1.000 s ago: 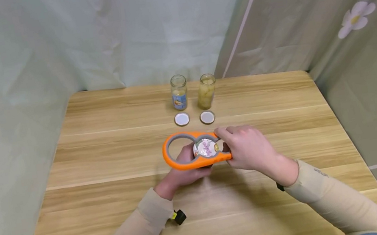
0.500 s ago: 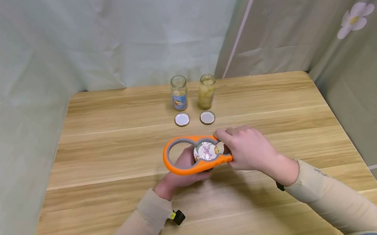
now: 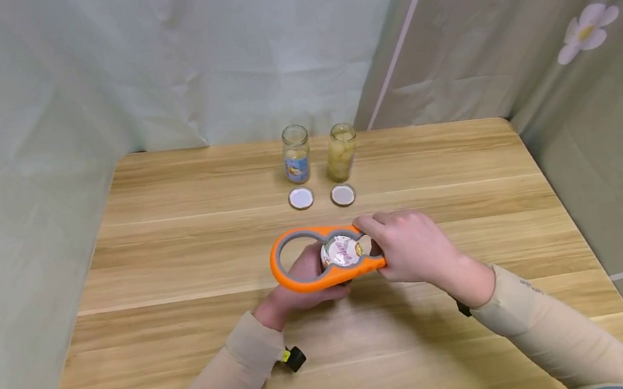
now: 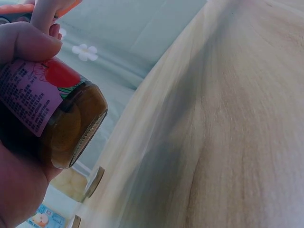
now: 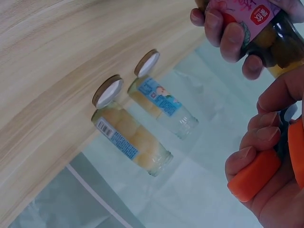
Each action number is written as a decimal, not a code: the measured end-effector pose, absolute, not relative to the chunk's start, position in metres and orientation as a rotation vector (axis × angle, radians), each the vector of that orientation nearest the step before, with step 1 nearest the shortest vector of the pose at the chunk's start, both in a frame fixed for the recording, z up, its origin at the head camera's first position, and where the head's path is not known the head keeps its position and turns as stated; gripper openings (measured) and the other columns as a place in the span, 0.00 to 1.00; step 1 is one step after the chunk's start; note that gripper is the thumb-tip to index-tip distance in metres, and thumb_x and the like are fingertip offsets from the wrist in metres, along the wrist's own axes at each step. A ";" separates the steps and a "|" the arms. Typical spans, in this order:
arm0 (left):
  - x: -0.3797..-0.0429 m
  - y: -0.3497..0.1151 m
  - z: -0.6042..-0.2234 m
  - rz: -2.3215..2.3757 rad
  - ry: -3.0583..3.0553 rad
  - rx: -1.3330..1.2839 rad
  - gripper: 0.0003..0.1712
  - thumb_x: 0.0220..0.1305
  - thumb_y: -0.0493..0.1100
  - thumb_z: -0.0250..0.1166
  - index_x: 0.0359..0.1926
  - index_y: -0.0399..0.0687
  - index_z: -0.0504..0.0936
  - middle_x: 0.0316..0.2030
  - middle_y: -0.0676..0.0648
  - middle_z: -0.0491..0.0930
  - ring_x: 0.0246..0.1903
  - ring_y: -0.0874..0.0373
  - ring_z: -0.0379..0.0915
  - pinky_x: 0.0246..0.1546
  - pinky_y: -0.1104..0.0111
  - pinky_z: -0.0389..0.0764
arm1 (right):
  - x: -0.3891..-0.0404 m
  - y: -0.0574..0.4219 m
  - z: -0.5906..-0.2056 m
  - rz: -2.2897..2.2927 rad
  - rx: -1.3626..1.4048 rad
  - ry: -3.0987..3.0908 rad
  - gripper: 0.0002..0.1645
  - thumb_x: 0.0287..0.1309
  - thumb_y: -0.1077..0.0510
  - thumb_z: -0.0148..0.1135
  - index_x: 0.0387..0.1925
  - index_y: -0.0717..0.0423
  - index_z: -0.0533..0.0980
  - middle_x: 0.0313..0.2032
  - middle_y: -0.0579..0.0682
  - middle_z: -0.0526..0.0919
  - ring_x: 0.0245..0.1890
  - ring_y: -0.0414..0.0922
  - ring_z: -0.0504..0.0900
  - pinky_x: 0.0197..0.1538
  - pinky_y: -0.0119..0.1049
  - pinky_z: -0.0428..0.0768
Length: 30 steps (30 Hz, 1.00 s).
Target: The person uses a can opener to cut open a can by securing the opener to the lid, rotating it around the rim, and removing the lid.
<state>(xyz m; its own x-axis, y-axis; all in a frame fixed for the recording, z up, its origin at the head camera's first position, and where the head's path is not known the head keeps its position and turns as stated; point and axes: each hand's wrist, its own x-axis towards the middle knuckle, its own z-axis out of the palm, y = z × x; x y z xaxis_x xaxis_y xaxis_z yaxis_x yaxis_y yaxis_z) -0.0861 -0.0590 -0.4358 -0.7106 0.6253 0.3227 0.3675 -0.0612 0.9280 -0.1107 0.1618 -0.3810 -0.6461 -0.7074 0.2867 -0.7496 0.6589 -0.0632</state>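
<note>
My left hand (image 3: pixel 306 284) grips a glass jar (image 4: pixel 71 126) with a pink label and dark fruit in liquid, its fingers wrapped round the body. The jar is raised over the table and capped by a printed white lid (image 3: pixel 341 251). Around that lid sits an orange and grey jar opener (image 3: pixel 315 284), its big ring pointing left. My right hand (image 3: pixel 414 243) squeezes the opener's handles (image 5: pixel 256 175) from the right side, fingers curled round them. In the head view the opener and left hand hide most of the jar.
Two uncapped glass jars stand at the back of the wooden table (image 3: pixel 163 259): one with a blue label (image 3: pixel 298 169), one with pale fruit (image 3: pixel 340 159). A loose lid (image 3: pixel 301 197) lies before the first, another lid (image 3: pixel 343 194) before the second. Curtains (image 3: pixel 263 45) hang behind.
Since a second ago the jar opener and the jar's lid have shifted slightly toward me, and the opener's ring end has dipped. Both hands keep their hold; the jars behind have not moved.
</note>
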 end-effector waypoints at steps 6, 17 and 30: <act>-0.086 -0.058 -0.435 1.849 2.008 1.084 0.45 0.46 0.22 0.67 0.68 0.34 0.63 0.61 0.42 0.74 0.57 0.54 0.70 0.61 0.63 0.71 | -0.110 0.162 -0.380 0.264 1.179 -2.644 0.23 0.31 0.60 0.64 0.38 0.50 0.73 0.20 0.38 0.68 0.16 0.39 0.66 0.16 0.37 0.70; -0.087 -0.057 -0.434 1.865 1.939 1.035 0.46 0.44 0.20 0.67 0.68 0.37 0.65 0.56 0.48 0.76 0.46 0.56 0.70 0.51 0.68 0.72 | -0.111 0.166 -0.372 0.298 1.155 -2.615 0.25 0.29 0.60 0.62 0.39 0.50 0.71 0.20 0.38 0.69 0.15 0.38 0.67 0.14 0.37 0.69; -0.084 -0.057 -0.435 1.871 2.043 0.866 0.41 0.44 0.25 0.72 0.63 0.39 0.68 0.53 0.45 0.75 0.47 0.56 0.70 0.56 0.60 0.71 | -0.113 0.169 -0.366 0.382 1.110 -2.638 0.28 0.27 0.61 0.57 0.41 0.50 0.72 0.20 0.36 0.72 0.16 0.36 0.69 0.15 0.36 0.70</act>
